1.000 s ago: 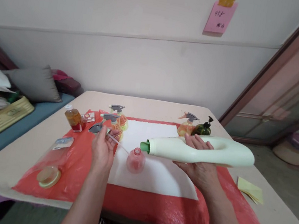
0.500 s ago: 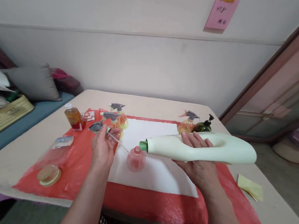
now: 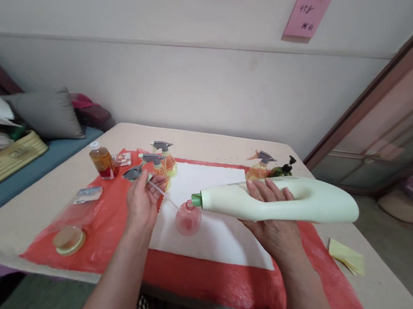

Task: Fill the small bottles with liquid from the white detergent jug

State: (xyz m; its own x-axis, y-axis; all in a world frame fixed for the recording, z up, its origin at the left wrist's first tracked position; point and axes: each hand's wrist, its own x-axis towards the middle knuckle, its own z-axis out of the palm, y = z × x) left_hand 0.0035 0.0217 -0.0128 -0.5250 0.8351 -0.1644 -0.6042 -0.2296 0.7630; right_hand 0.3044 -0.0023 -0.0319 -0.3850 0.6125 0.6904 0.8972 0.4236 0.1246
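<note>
My right hand (image 3: 274,222) is closed around a large pale green detergent bottle (image 3: 324,202), tipped on its side. Its green spout (image 3: 196,200) sits right at the mouth of a small round pink bottle (image 3: 188,219) standing on the white sheet (image 3: 211,244); whether liquid is flowing I cannot make out. My left hand (image 3: 144,202), palm up, pinches a spray trigger head (image 3: 133,173), whose thin tube points toward the pink bottle. Behind that hand stand several spray bottles with dark trigger heads, among them one with an orange body (image 3: 168,164).
At left are an amber bottle (image 3: 102,160), a clear plastic pouch (image 3: 80,207) and a round lidded container (image 3: 68,241) on red plastic (image 3: 210,280). Back right hold another spray bottle (image 3: 259,169) and a dark green pump bottle (image 3: 284,171). Yellow paper slips (image 3: 347,256) lie far right.
The detergent bottle has tilted slightly, its rear end rising a little and shifting right. The left hand with the spray head stays nearly still.
</note>
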